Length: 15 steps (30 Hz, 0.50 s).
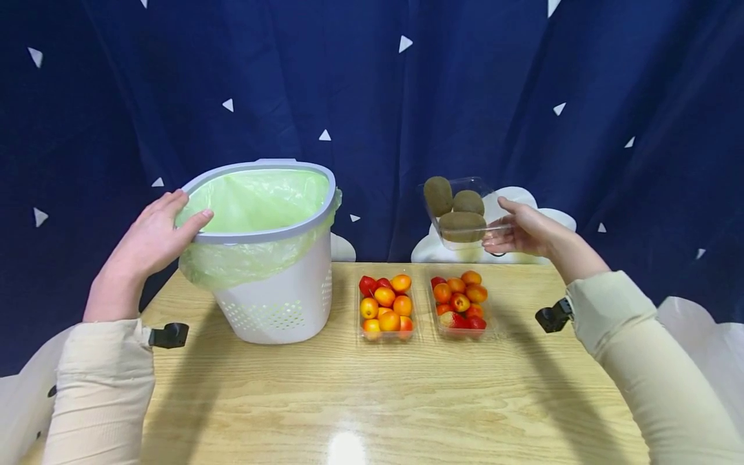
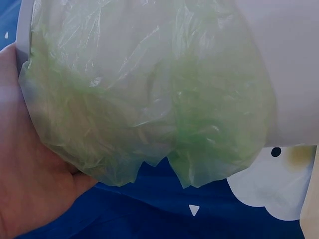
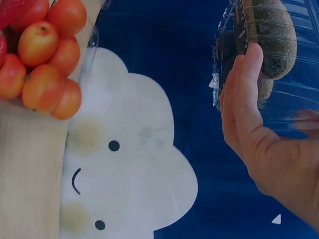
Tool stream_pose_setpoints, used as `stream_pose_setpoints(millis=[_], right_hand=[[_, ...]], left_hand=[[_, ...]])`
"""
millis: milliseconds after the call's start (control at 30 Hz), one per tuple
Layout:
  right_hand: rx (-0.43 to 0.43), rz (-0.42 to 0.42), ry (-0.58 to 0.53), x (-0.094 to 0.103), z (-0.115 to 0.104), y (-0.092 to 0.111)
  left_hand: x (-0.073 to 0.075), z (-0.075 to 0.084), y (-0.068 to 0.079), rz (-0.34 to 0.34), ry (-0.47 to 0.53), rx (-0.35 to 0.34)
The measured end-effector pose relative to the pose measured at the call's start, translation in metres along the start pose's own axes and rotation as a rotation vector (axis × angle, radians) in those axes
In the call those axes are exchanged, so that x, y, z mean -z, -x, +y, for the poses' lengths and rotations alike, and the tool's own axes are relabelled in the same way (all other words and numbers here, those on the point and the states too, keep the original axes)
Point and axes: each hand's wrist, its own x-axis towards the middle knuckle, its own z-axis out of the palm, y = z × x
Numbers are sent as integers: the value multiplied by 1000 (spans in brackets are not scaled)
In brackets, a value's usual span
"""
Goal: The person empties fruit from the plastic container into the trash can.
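My left hand (image 1: 151,236) grips the left rim of a white trash bin (image 1: 290,320) lined with a pale green bag (image 1: 256,200). In the left wrist view, the bag's overhang (image 2: 149,99) covers part of that hand. Raised at the right, my right hand (image 1: 526,232) holds a clear plastic container (image 1: 494,216) by its right side, tilted so its kiwis (image 1: 462,226) show. The right wrist view has the fingers (image 3: 246,99) along the container's wall, with a kiwi (image 3: 274,40) behind the plastic.
Two clear boxes of small orange and red fruit, the left box (image 1: 386,308) and the right box (image 1: 459,301), stand side by side right of the bin. All rest on a light wooden table (image 1: 349,387). Behind hangs a blue curtain (image 1: 372,97) with white triangles and clouds.
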Motion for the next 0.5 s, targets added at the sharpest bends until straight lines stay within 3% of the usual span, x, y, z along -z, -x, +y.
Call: stream_pose_setpoints(millis=[500], right_hand=[[11, -9, -96, -32, -23, -11]], left_hand=[[0, 0, 1, 12, 6, 6]])
